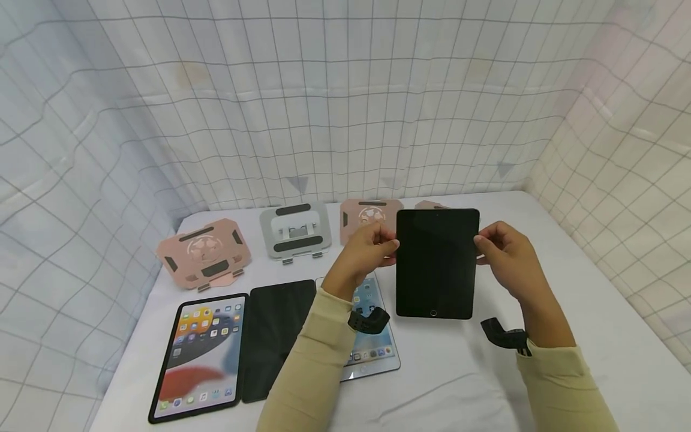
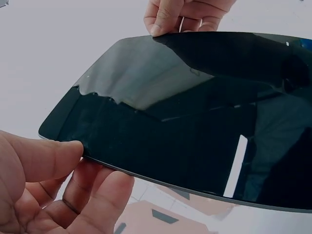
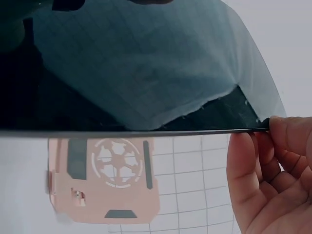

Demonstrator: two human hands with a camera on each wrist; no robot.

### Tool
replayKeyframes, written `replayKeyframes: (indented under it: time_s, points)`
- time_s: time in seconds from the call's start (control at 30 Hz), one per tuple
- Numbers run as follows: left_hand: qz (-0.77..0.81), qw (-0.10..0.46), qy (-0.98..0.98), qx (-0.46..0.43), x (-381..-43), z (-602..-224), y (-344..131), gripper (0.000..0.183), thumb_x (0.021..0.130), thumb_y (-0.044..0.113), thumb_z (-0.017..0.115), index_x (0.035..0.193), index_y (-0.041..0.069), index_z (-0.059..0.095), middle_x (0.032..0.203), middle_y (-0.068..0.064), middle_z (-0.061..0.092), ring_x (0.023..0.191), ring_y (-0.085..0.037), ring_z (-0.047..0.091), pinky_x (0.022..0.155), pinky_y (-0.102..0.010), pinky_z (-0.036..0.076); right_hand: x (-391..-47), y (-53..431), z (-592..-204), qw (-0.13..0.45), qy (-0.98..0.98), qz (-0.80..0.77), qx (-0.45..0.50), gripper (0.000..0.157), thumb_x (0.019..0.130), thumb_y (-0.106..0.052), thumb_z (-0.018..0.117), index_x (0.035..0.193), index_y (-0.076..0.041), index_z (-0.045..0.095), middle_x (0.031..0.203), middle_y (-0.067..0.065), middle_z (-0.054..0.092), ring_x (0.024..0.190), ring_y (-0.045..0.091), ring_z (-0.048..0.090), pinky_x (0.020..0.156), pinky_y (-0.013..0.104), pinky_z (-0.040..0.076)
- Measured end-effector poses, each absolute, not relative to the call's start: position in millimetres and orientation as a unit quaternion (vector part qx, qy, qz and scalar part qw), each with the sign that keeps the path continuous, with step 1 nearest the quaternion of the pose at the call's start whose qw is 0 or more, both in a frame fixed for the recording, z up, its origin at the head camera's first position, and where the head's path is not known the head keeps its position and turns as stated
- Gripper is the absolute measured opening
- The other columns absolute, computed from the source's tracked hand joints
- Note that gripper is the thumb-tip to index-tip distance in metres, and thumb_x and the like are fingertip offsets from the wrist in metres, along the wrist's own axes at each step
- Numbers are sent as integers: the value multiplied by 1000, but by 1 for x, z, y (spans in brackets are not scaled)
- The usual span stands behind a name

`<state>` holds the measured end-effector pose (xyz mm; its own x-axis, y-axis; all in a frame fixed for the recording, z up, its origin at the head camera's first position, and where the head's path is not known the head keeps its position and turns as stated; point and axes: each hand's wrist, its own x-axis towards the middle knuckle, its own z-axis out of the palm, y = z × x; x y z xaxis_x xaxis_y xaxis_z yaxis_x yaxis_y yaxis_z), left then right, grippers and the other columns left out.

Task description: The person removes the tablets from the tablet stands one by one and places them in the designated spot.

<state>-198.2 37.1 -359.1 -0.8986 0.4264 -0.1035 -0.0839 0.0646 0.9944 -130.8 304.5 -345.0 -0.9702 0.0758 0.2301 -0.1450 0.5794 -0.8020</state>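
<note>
A tablet (image 1: 436, 264) with a dark screen and a round home button is held up in portrait between both hands. My left hand (image 1: 368, 252) pinches its left edge near the top, thumb on the front and fingers behind. On the opposite edge my right hand (image 1: 507, 255) pinches it the same way. In the left wrist view the glossy screen (image 2: 161, 107) mirrors the room. A pink tablet stand (image 3: 117, 178) with a round cut-out shows past the tablet in the right wrist view.
On the table lie a tablet with a lit home screen (image 1: 202, 354), a dark tablet (image 1: 275, 330) beside it and a white-framed tablet (image 1: 372, 371) partly under my left forearm. Behind them stand a pink stand (image 1: 189, 273), a grey stand (image 1: 267, 231) and further pink stands. Checked curtains (image 1: 345, 120) surround the table.
</note>
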Motion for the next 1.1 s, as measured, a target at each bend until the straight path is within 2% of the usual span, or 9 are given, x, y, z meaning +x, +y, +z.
replayKeyframes:
  time_s: [0.33, 0.57, 0.73, 1.1]
  points:
    - [675, 202, 703, 95, -193, -370, 30, 7, 97, 3, 61, 103, 2, 57, 91, -10, 57, 78, -20, 58, 76, -31, 59, -128, 295, -356, 101, -888, 448, -2, 24, 104, -25, 54, 105, -1, 57, 93, 14, 62, 81, 21, 63, 71, 24, 55]
    - [668, 216, 707, 78, -189, -378, 27, 9, 97, 3, 62, 104, 0, 57, 92, -10, 58, 78, -19, 58, 74, -30, 59, -126, 292, -364, 68, -892, 447, -22, 25, 104, -25, 52, 104, 0, 58, 94, 15, 65, 82, 25, 65, 78, 40, 51]
    - [667, 220, 708, 73, -186, -384, 26, 8, 97, 3, 62, 103, 1, 58, 91, -10, 60, 76, -19, 59, 73, -29, 59, -127, 292, -367, 55, -892, 447, -27, 25, 105, -24, 50, 103, 0, 57, 94, 17, 65, 83, 28, 65, 79, 42, 49]
    - [680, 244, 690, 42, -180, -402, 29, 9, 97, 0, 59, 105, -3, 56, 89, -10, 58, 76, -19, 57, 69, -28, 58, -132, 296, -380, 25, -898, 439, -13, 22, 104, -19, 52, 103, 1, 59, 95, 17, 67, 79, 25, 68, 77, 47, 55]
